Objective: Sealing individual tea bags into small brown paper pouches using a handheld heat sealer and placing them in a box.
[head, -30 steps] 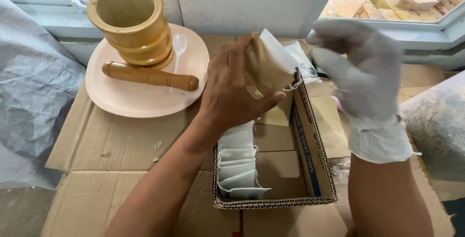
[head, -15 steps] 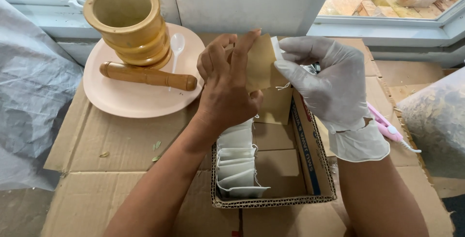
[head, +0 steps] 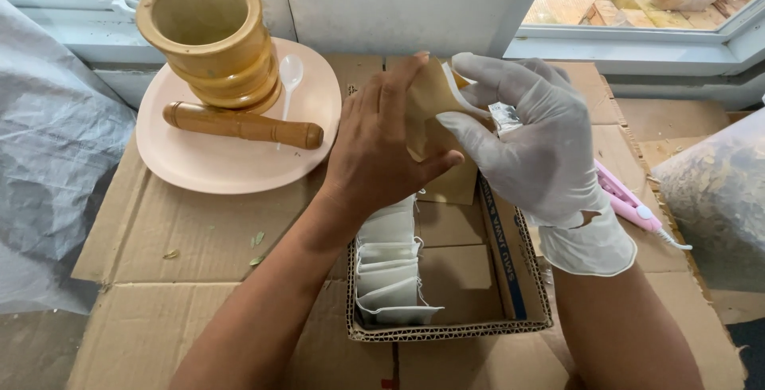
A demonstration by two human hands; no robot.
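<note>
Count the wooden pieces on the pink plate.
2. The wooden mortar stands upright at the back of the pink plate; the wooden pestle lies on its side in front of it. A white plastic spoon lies beside them.

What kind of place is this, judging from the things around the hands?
Probably an informal home workspace for hand-packing herbs: flattened cardboard serves as the work surface beneath a window, with a wooden mortar and pestle on a pink plate and white sachets in a box.

Left hand (head: 382, 155): bare, no sleeve on the forearm.
Right hand (head: 534, 147): thin white glove, cuff torn at the wrist.
</note>
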